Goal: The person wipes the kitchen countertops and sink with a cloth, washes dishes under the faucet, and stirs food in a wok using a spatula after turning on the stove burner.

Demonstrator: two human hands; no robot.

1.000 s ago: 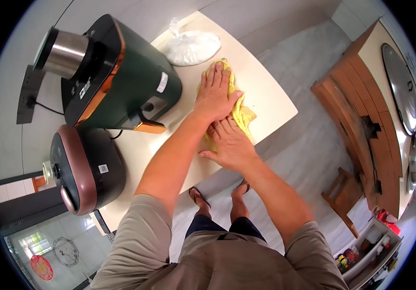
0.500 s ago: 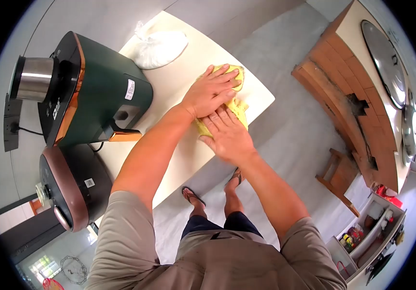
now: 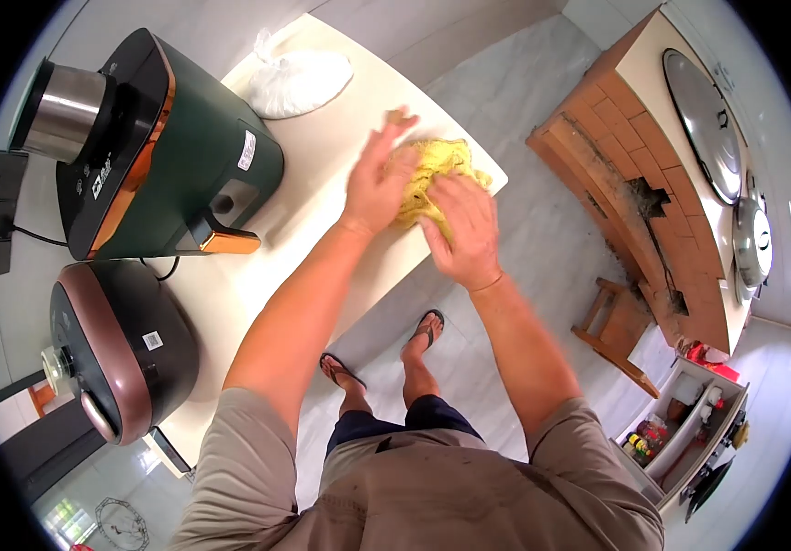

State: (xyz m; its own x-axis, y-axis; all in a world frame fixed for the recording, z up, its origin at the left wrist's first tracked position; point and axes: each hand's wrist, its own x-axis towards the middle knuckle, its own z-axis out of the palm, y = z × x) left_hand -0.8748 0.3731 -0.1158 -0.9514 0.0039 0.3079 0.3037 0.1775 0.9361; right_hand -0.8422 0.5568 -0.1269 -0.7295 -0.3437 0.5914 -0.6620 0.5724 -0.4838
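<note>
A crumpled yellow cloth (image 3: pixel 437 161) lies bunched near the right corner of the cream-coloured tabletop (image 3: pixel 363 101). My left hand (image 3: pixel 379 184) is at the cloth's left side, fingers extended and apart, smeared by motion. Whether its fingertips press on the fabric is hard to make out. On the near right side, my right hand (image 3: pixel 466 230) has its fingers bent over the cloth and gripping it.
A tall dark green appliance (image 3: pixel 202 156) with a copper-coloured handle and a black and brown cooker (image 3: pixel 129 349) stand at the left. A white plastic bag (image 3: pixel 299 83) lies at the back. Across the floor are a brick stove (image 3: pixel 661 174) and a wooden stool (image 3: pixel 616 335).
The cloth has gone from spread flat under both palms to a bunched heap. My left hand has lifted off its top to the left side; my right hand has shifted right and gathered it.
</note>
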